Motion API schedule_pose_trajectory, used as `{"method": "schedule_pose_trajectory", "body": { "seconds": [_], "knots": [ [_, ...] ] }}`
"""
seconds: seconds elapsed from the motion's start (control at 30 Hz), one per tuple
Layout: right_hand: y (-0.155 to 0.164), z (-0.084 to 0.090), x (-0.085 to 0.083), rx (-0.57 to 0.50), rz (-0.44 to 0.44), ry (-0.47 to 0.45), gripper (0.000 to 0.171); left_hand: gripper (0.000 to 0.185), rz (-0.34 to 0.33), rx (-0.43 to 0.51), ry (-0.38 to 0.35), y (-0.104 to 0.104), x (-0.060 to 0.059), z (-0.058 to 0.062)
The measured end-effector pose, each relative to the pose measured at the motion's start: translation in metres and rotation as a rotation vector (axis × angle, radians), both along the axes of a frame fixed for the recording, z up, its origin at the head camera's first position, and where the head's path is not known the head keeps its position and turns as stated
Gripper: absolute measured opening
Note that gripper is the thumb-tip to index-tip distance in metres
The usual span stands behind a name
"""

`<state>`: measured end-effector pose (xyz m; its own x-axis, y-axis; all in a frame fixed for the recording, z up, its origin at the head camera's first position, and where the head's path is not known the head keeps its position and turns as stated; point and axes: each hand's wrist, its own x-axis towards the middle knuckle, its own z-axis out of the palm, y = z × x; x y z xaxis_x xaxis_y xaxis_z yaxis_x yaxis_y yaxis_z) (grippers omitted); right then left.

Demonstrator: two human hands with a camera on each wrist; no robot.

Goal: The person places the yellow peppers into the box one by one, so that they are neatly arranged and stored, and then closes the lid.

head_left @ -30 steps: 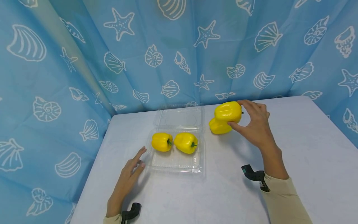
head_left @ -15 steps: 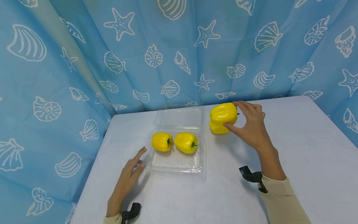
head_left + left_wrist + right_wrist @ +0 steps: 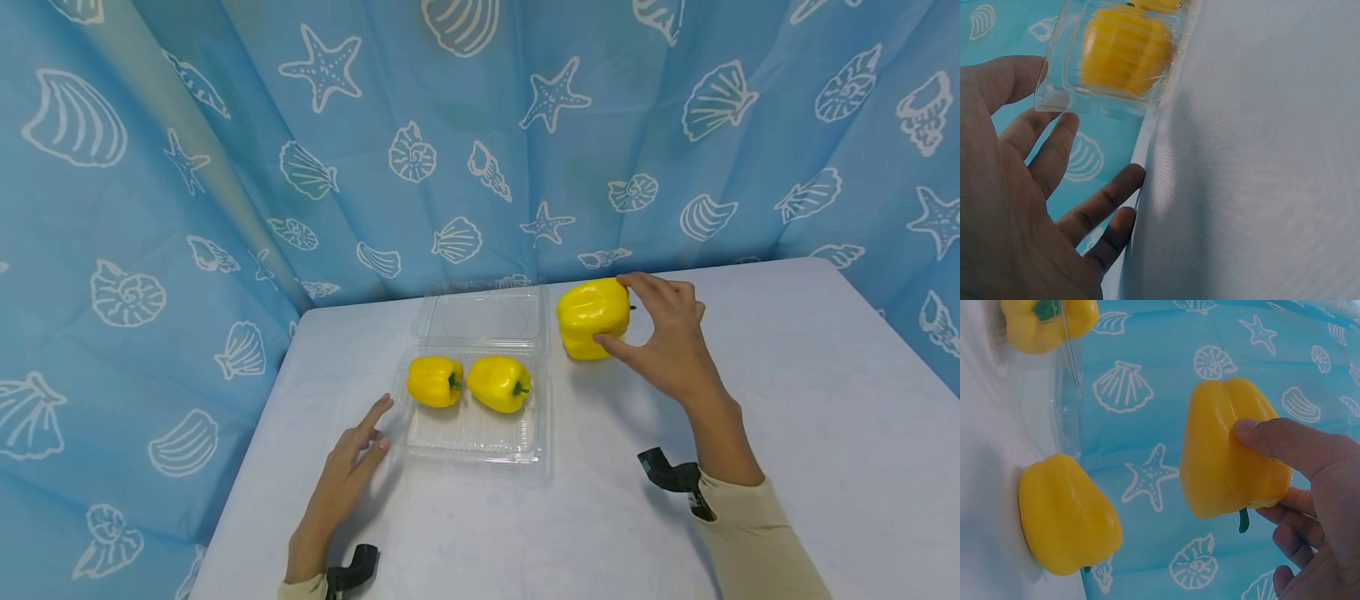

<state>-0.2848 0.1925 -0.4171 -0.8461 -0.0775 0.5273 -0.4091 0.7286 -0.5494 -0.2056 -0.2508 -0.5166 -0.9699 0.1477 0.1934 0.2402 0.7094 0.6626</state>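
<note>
My right hand (image 3: pixel 663 337) pinches a yellow bell pepper (image 3: pixel 588 307) between thumb and fingers. The green stem of this pepper points right in the head view. Behind it, mostly hidden there, a second yellow bell pepper (image 3: pixel 1067 515) rests on the table, apart from the held one in the right wrist view. A clear plastic clamshell box (image 3: pixel 468 437) lies with its lid laid back, holding two more yellow bell peppers, a left one (image 3: pixel 434 382) and a right one (image 3: pixel 498 384). At the box's left edge is my left hand (image 3: pixel 345 467), fingers extended; its fingertips touch or nearly touch the edge.
The clear lid (image 3: pixel 480 317) reaches toward the table's back edge. A white cloth covers the table (image 3: pixel 600 533). Behind and to the left hangs a blue curtain (image 3: pixel 360 142) printed with shells and starfish. Each wrist carries a black camera mount (image 3: pixel 667 473).
My right hand has moved slightly left and down with the held bell pepper, which now covers more of the one behind it. My left hand and the box have stayed put.
</note>
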Motion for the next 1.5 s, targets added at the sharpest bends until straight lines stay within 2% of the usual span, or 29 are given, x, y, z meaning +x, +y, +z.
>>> {"method": "schedule_pose_trajectory", "body": {
  "seconds": [0.5, 1.13, 1.5],
  "knots": [
    [-0.008, 0.001, 0.004, 0.003, 0.043, 0.057, 0.074, 0.055, 0.003, 0.005, 0.002, 0.001, 0.001, 0.000],
    [-0.023, 0.002, 0.006, 0.020, 0.072, 0.077, 0.077, 0.053, 0.014, 0.000, -0.014, 0.002, 0.000, 0.002],
    [-0.035, 0.001, 0.009, 0.007, 0.101, 0.088, 0.073, 0.055, -0.008, 0.002, 0.024, 0.000, 0.000, 0.000]
  ]
}}
